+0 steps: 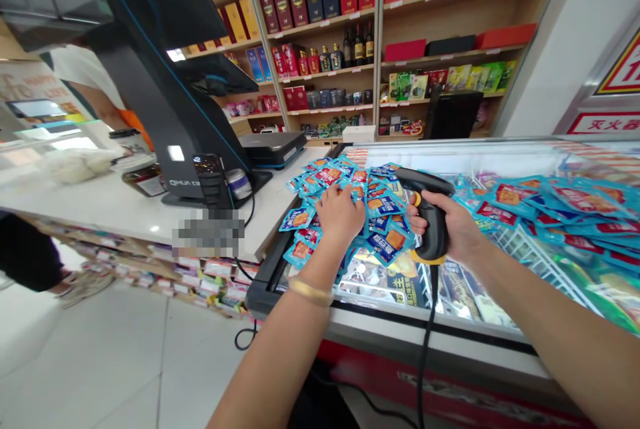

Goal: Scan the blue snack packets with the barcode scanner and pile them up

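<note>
My right hand [463,225] is wrapped round the handle of a black and yellow barcode scanner [434,219]. The scanner's head points left over a pile of small blue snack packets [385,205]. On that pile lies my left hand [341,214], palm down with its fingers apart and bent, touching the packets; its fingertips are partly hidden. A gold bangle [310,290] circles my left wrist. The packets rest on the glass top of a chest freezer [400,322]. Another heap of such packets [565,202] spreads on the glass to the right of the scanner.
The scanner's cable [430,329] hangs down over the freezer's front. A white counter [260,215] on the left carries a checkout terminal [185,109], a black phone [213,175] and a jar [239,184]. Shelves [325,21] of boxes and bottles stand behind. Another person [87,82] is at the far left.
</note>
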Tool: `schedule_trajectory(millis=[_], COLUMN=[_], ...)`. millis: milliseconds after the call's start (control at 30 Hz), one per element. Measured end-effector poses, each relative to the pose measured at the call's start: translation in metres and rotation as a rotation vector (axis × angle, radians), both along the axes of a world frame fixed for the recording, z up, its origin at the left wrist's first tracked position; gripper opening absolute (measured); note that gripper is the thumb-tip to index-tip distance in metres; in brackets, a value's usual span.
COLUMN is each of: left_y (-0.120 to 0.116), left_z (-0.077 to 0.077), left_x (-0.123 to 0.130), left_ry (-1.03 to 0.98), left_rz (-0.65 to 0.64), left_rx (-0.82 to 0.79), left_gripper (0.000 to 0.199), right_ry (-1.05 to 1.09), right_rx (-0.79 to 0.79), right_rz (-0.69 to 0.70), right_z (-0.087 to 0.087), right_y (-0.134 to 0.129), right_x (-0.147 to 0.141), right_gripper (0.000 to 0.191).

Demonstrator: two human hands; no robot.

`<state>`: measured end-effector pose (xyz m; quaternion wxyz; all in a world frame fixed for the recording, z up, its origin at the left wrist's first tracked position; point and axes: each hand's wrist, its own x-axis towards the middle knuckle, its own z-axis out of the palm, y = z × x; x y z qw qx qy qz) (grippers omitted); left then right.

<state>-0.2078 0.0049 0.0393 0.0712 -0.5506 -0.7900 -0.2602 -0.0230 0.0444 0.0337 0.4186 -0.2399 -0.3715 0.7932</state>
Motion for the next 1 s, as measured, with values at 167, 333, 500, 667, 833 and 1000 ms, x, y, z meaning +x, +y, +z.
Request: schedule_trajectory(millis=[167,333,500,667,833,1000], left_y=[-0.002,-0.001,0.003,0.008,0.01,0.011], left_z=[0.005,0.012,0.012,0.007,0.004,0.0], left_x=[-0.005,-0.018,-0.018,-0.013,-0.011,-0.01], left_ry=[-0.019,-0.24,-1.025,-1.31,-1.252,-1.186], left_rz=[-0.009,0.005,-0.281,-0.397,-0.43,-0.473], left_rx=[0.029,0.381,0.579,0.548,0.509,0.495], left_gripper=[0.044,0.044,0.046,0.03,0.025,0.03], right_ry=[-0.011,-0.002,0.022,0.008,-0.005,-0.011], right_rx=[0.01,0.052,0.072,0.083,0.095,0.086], right_rz=[0.007,0.019,0.038,0.083,0.114,0.11], right_z=[0.002,0.004,0.008,0.012,0.012,0.013], right_y=[-0.003,-0.003,-0.007,-0.012,-0.014,-0.014], right_x=[0.0,0.001,0.001,0.001,0.0,0.001], right_gripper=[0.017,0.022,0.022,0.023,0.022,0.021])
